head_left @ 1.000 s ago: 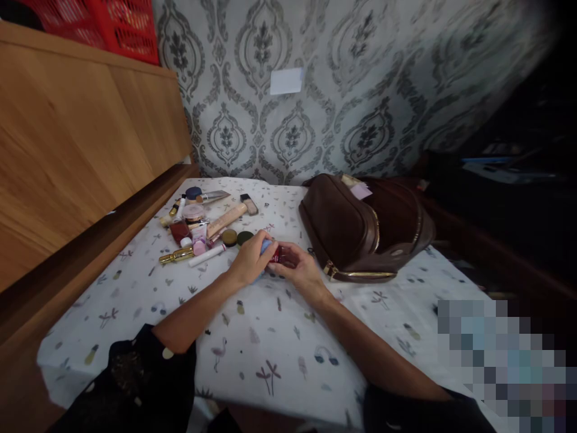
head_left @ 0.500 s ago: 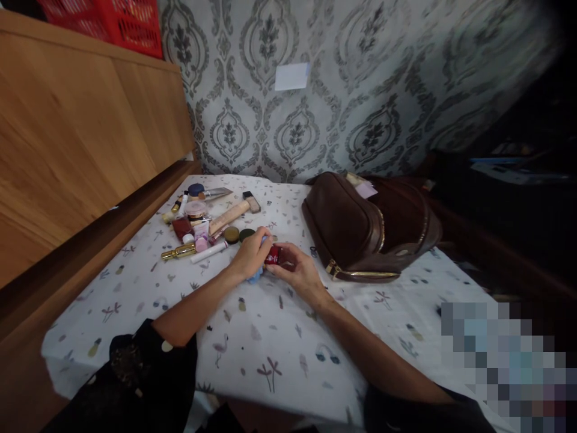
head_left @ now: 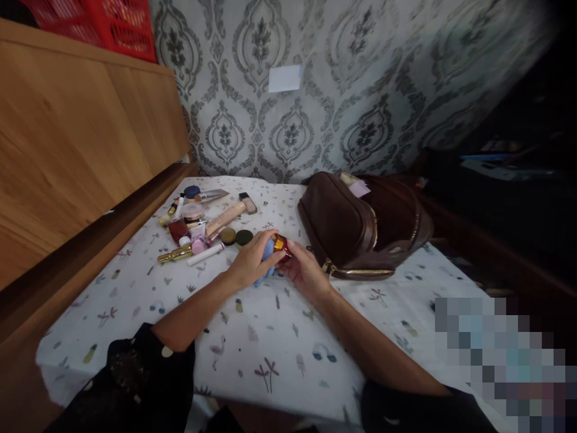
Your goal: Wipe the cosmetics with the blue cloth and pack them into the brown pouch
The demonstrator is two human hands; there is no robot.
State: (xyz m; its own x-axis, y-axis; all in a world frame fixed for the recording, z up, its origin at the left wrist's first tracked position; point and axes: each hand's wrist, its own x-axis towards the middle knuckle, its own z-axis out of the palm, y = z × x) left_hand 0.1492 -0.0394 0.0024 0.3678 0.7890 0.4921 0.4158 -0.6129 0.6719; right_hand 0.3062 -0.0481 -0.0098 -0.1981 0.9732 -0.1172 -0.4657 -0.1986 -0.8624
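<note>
My left hand (head_left: 249, 263) is closed around a crumpled light-blue cloth (head_left: 267, 251), part of which hangs below the fingers. With its fingers wrapped round it, my right hand (head_left: 311, 272) holds a small glossy red container with a gold band or cap (head_left: 281, 244). The cloth and my left thumb press against the container's side, and the fingers hide much of it. Both hands are just above the table, near its middle. Left of them lie a dark green round jar (head_left: 244, 238), an olive-lidded jar (head_left: 228, 236) and a white tube (head_left: 205, 254).
More cosmetics lie at the left, among them a gold bottle (head_left: 175, 254), a beige tube (head_left: 225, 219) and a foundation bottle (head_left: 248, 203). An unzipped brown leather bag (head_left: 336, 216) stands on the right. A wooden cabinet (head_left: 90, 108) borders the patterned tablecloth (head_left: 243, 373).
The red container has turned in my hands, so its gold part now faces up. Both hands have shifted slightly right, and the blue cloth shows against its side.
</note>
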